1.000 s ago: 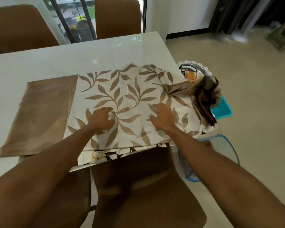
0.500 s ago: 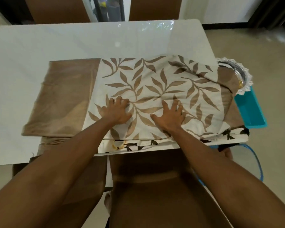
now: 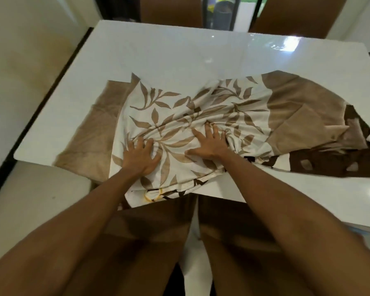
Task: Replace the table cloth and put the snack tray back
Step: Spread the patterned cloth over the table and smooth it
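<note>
Fingers: left hand [image 3: 140, 155] and right hand [image 3: 209, 144] spread, pressing and bunching the table cloth [image 3: 201, 116], nothing pinched shut.
Cloth: folded, rumpled, on white bench [image 3: 179, 54], near edge.
Handling: soft, light, slides easily; best gripped at corners.
Snack tray: not visible.

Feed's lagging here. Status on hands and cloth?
Left hand and right hand both pressed on the leaf-print tablecloth, fingers bunching it. Cloth folded, rumpled, on the white table. Snack tray not in view.
</note>
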Demonstrator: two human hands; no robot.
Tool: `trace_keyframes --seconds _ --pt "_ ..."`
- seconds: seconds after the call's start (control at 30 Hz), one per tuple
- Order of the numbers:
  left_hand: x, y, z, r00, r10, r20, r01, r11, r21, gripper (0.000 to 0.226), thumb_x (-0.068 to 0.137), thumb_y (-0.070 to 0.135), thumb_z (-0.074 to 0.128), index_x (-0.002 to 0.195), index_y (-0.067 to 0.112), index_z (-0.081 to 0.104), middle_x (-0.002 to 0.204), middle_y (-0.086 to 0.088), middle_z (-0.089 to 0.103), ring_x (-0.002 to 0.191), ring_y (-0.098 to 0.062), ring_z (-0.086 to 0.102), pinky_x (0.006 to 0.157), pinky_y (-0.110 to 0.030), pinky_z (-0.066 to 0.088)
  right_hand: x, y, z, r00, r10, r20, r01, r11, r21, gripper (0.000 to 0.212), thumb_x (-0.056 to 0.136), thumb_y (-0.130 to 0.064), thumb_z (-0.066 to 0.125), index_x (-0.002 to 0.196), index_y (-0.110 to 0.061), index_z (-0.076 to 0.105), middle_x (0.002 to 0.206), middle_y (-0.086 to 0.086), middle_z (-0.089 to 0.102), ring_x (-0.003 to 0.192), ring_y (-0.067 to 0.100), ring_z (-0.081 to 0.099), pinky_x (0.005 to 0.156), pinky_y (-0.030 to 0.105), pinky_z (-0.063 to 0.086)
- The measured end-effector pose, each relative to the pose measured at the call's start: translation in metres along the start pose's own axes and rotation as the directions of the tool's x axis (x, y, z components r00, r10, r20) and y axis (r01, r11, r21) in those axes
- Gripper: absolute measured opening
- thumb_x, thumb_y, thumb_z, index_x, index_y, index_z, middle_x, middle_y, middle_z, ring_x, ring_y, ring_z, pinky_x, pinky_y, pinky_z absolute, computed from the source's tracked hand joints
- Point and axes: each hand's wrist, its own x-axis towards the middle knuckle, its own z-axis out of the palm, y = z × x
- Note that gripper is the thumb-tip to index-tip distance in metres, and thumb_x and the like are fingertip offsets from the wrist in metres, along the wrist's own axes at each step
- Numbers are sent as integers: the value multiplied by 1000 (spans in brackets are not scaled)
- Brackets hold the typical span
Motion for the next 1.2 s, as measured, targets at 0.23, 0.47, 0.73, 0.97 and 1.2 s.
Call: trace_keyframes --seconds 0.23,0.47,0.73,0.97,1.2 --pt "-36 -54 -3 989 -149 -15 150 984 92 70 95 64 29 150 22 27 157 -15 27 135 -42 37 110 -57 28 26 -102 35 983 -186 5 185 978 -98 101 81 -81 53 160 -44 3 167 5 -23 153 32 -23 119 58 -17" --pt "-43 -25 2 994 101 -44 -106 985 -139 43 100 48 37 109 13 60 110 -10 67 98 -28 62 86 -37 44 -10 -64 57 926 -340 -163 323 939 -119 91 74 -85 34 156 -50 21 171 -4 -6 156 20 -8 124 48 -8" --pt "-45 43 12 881 462 98 -406 847 -343 46 99 48 48 73 15 67 67 -2 65 60 -15 61 61 -31 47 -78 25 49 881 -254 -398 283 959 15 46 90 -67 58 118 -32 61 152 -9 46 136 17 40 111 37 31" --pt "-4 115 0 798 562 -218 -588 805 -76 51 90 58 51 135 34 56 141 0 54 132 -27 44 102 -51 41 -87 75 43 656 250 -712 -63 958 279 45 89 -57 51 110 -20 66 111 3 65 103 26 61 88 44 49" --pt "32 158 36 905 422 -52 -417 905 87 72 88 81 8 153 53 -5 167 7 -14 150 -30 -25 108 -75 -8 -70 101 59 727 337 -598 -275 941 196 64 92 -72 41 148 -40 39 164 4 24 152 31 18 119 61 11"
